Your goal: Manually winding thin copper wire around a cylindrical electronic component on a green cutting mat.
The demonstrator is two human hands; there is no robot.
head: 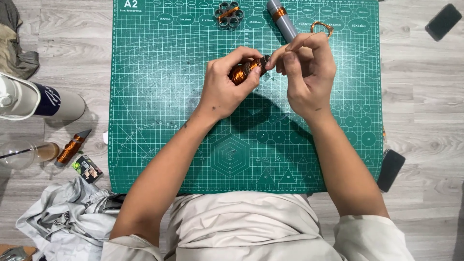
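Note:
My left hand (223, 83) grips a short dark cylinder wound with copper wire (245, 70), held above the green cutting mat (159, 121). My right hand (304, 72) pinches the copper wire at the cylinder's right end, fingers closed on it. A loose loop of copper wire (322, 26) sticks up behind my right hand's fingers.
On the mat's far edge lie a grey tube with a copper band (282, 18) and a round grey holder with copper wire (228, 15). Left of the mat are a white bottle (43, 101), another copper-wound piece (71, 149), a small box (87, 168) and crumpled cloth (67, 217). Two dark phones (443, 21) (390, 169) lie at right.

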